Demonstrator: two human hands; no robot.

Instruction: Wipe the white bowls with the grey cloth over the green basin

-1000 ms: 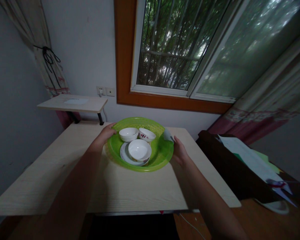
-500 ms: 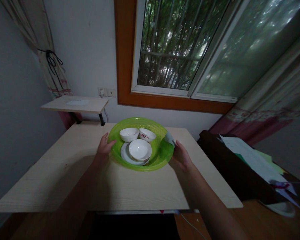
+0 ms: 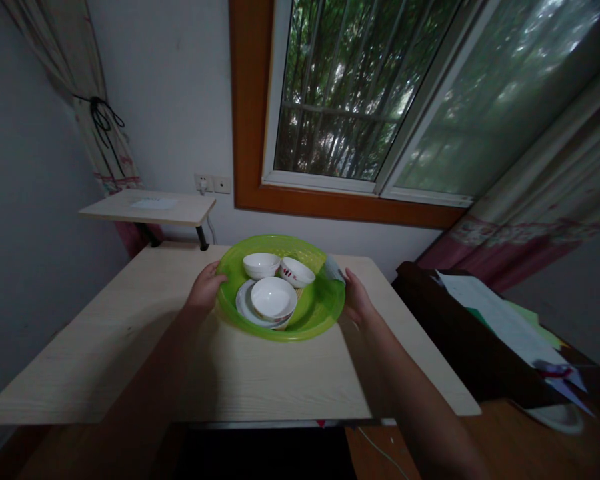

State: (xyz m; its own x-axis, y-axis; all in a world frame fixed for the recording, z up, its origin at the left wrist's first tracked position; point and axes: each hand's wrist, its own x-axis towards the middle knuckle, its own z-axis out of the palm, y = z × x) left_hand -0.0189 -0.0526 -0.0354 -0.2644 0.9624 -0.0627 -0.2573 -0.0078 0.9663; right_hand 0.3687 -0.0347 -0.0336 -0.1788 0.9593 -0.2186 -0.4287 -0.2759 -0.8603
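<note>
A green basin (image 3: 313, 321) is between my two hands above the table. My left hand (image 3: 207, 285) grips its left rim, thumb over the edge. At the right rim, my right hand (image 3: 355, 297) is closed on the basin, some of its fingers hidden behind it. A grey cloth (image 3: 333, 269) hangs over the rim beside that hand. Inside the basin lie a white bowl (image 3: 274, 298) on a plate (image 3: 244, 307), another white bowl (image 3: 261, 265) behind it, and a tilted bowl with red marks (image 3: 297, 273).
The pale wooden table (image 3: 280, 387) extends around the basin. A small raised shelf (image 3: 180, 208) with a paper on it stands at the back left. Beyond the table's right edge is a dark brown piece of furniture (image 3: 430, 320) with papers (image 3: 500, 320). A window is behind.
The bowls and plate have shifted slightly within the basin; the front bowl and plate slid left, the back bowls a little right. My left thumb now wraps over the rim.
</note>
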